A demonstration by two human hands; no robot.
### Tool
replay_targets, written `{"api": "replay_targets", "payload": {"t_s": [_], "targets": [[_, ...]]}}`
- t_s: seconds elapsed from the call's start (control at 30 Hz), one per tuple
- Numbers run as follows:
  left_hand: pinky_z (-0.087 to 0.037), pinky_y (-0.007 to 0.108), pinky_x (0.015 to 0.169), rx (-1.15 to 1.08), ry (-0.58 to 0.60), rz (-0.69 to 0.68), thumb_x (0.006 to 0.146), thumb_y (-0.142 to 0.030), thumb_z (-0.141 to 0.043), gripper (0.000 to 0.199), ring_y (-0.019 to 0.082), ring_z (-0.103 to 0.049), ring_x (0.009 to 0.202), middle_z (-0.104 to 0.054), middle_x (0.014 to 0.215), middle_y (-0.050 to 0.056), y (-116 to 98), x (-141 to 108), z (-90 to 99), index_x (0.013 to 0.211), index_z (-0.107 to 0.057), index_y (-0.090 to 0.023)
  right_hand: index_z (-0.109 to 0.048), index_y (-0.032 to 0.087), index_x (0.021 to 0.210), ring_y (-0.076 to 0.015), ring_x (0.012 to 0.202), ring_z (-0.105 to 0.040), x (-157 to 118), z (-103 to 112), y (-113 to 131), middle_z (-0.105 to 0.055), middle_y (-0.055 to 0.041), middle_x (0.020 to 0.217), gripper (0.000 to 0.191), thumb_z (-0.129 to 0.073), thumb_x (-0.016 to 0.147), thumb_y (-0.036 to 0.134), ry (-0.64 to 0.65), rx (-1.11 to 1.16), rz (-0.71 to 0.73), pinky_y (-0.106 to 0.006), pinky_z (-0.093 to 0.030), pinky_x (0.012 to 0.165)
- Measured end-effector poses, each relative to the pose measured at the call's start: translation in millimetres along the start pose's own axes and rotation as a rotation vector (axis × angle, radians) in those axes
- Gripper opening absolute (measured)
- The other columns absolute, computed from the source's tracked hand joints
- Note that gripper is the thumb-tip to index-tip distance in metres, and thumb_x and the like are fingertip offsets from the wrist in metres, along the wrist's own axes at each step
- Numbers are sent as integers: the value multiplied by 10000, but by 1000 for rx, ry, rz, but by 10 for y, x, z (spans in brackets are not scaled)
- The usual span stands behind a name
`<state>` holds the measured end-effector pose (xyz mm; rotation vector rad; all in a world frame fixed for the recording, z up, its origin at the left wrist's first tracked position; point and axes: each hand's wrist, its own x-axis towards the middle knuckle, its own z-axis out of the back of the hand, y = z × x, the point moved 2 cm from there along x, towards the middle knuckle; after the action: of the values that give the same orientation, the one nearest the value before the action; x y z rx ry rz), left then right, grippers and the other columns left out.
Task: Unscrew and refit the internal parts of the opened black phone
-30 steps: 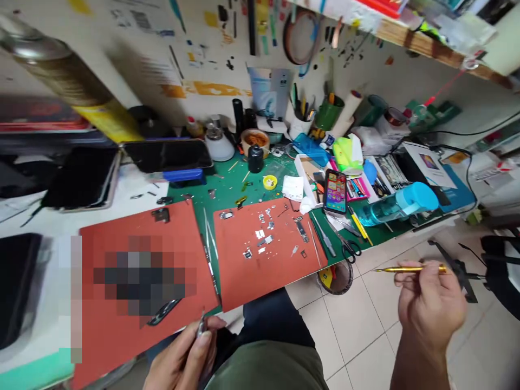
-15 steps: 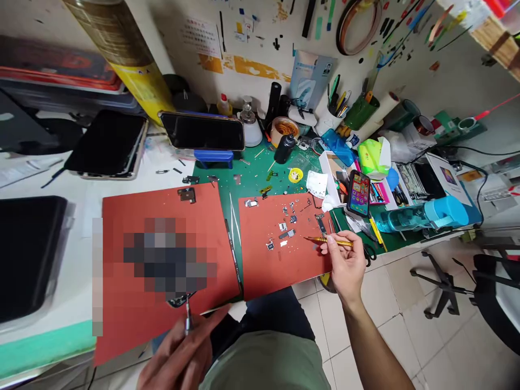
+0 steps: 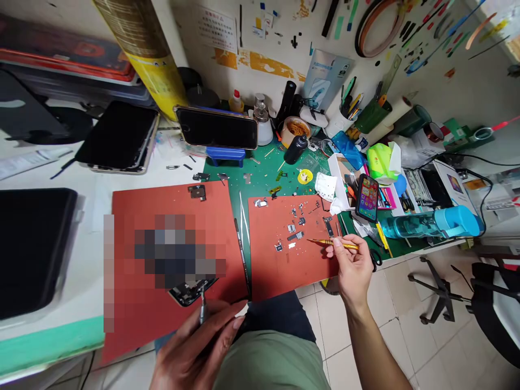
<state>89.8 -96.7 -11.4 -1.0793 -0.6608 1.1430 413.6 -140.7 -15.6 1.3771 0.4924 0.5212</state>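
In my right hand point(image 3: 352, 271) is a thin gold screwdriver point(image 3: 333, 244), pinched between the fingers, its tip over the right red mat point(image 3: 268, 271). Small screws and metal parts point(image 3: 296, 236) lie scattered on that mat. My left hand point(image 3: 203, 341) is closed around a silver tool point(image 3: 203, 310) that points up at an opened phone point(image 3: 190, 291) on the left red mat point(image 3: 130, 208). A small white piece point(image 3: 242, 310) shows at the left fingertips. Pixel blocks hide most of the phone.
A phone point(image 3: 219, 130) leans on a blue stand point(image 3: 225, 155) behind the mats. Tweezers point(image 3: 242, 252) lie between them. At the right are a lit phone point(image 3: 366, 198), a blue bottle point(image 3: 430, 223) and black scissors point(image 3: 376, 260). A dark tablet point(image 3: 34, 249) lies far left.
The view has shifted slightly, moving the bench rightward in the picture. My left hand has moved a little right, and more of the phone's lower edge shows. The right hand keeps its grip.
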Motion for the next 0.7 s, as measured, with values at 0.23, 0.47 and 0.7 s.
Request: {"api": "replay_targets", "payload": {"t_s": [0.23,0.47,0.7], "targets": [[-625,254,755,-144,-17,-48,1002,-363,-763,220,178,-748,790,-807,1024,68,-185,300,-162,1163,-891,-287,-659,239,1081,-117,591,-683,-364,-334,255,-738,26,809,338,-906,910,394,198,186,-189,-246,-578,581],[-570,205,664,-310,-20,-189,1003,-141,-761,305,100,-660,726,-773,1105,33,-148,348,-181,1245,-845,-306,-702,237,1001,-94,507,-615,-659,-731,367,-671,52,679,322,-928,883,434,385,243,-358,-198,-492,509],[-615,195,734,-270,-103,-408,988,-56,-763,250,117,-718,830,-755,1031,32,-117,332,-83,1165,-820,-223,-714,230,969,-79,471,-581,-696,-824,420,-590,85,594,347,-960,850,444,397,230,-394,-183,-482,504]]}}
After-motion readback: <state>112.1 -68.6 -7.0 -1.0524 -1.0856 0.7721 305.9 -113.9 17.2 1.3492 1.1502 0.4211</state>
